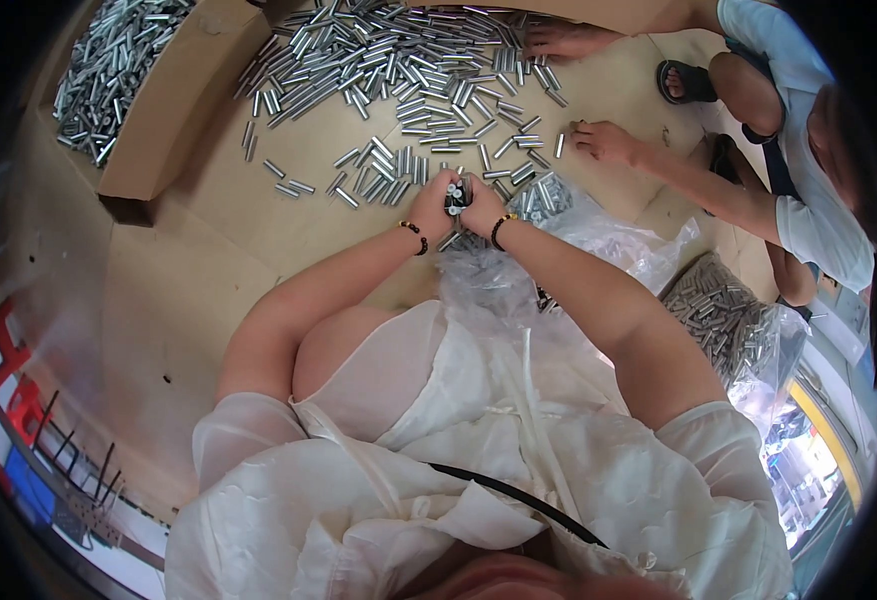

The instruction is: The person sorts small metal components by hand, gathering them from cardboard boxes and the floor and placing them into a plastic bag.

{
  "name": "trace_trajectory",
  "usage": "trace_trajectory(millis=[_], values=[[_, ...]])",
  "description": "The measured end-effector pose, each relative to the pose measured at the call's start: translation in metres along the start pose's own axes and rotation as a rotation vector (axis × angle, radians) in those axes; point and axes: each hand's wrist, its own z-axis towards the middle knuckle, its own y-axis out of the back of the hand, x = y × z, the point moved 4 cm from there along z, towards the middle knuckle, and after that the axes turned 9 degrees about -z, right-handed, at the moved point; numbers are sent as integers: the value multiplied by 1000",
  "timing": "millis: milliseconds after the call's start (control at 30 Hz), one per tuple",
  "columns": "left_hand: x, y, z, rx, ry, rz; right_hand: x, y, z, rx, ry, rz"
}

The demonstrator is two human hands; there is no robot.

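Left hand: the left hand (430, 208) is curled partly closed around one side of a bundle of metal cylinders (455, 197).
Right hand: the right hand (482, 210) is cupped against the bundle's other side, fingers bent.
Bundle: between both palms, in front of the body; round ends face up toward the head, long axes roughly upright.
Loose cylinders: the loose cylinders (388, 62) beyond lie flat, axes mixed.
Clear plastic bag: the clear plastic bag (613, 240) lies beside the right forearm.
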Motion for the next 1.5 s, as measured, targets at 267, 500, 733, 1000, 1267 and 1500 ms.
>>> trace_trajectory(millis=[267, 500, 733, 1000, 1267, 1500], values=[[-115, 2, 12, 100, -32, 59, 34, 62, -51, -159, 36, 252], [-225, -43, 1, 309, -17, 54, 54, 150, -157, 11, -217, 579], [-184, -145, -19, 515, 206, 85, -41, 152, -193, 215, -507, 705], [-64, -174, -28, 721, 78, 48, -95, 113, -164, 377, -524, 874], [-102, -145, -15, 935, 185, -5, -105, 123, -169, 366, -455, 768], [-98, -141, -19, 916, -45, 150, -101, 127, -192, 391, -451, 721]])
